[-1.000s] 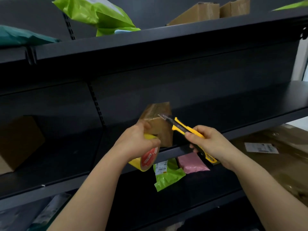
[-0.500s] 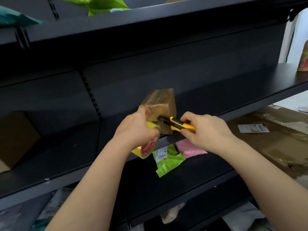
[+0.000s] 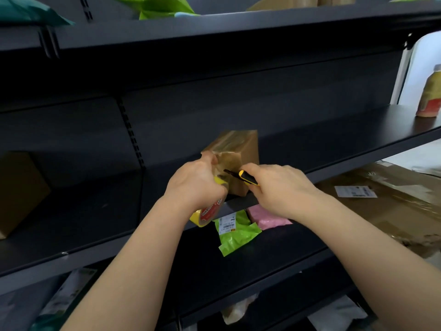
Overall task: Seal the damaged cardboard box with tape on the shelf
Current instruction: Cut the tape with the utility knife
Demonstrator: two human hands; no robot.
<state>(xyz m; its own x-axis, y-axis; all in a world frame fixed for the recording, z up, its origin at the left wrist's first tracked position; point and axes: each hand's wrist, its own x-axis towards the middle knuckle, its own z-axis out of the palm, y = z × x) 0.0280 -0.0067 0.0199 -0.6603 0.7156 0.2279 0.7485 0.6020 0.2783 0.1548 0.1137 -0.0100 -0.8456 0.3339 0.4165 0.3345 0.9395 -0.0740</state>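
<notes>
Hands meet at a small brown cardboard box (image 3: 241,158) glossy with tape, which stands upright on the black metal shelf (image 3: 95,223) just beyond both sets of knuckles. The left hand (image 3: 195,185) has its fingers curled round a yellow roll of tape with a red label (image 3: 207,211), the roll hanging below the palm, and its thumb rests against the box's near corner. The right hand (image 3: 281,187) grips a yellow and black utility knife (image 3: 247,177), whose dark blade points across towards the left hand, close to the box's front face. Whether the blade touches the tape cannot be told.

Under the hands, one shelf down, lie a green plastic mailer bag with a white label (image 3: 236,232) and, beside it, a pink padded parcel (image 3: 267,217). Beyond the right forearm sits a large flat brown carton (image 3: 393,211) bearing a white label. Far out past the left hand a bigger brown box (image 3: 19,189) stands on the same shelf.
</notes>
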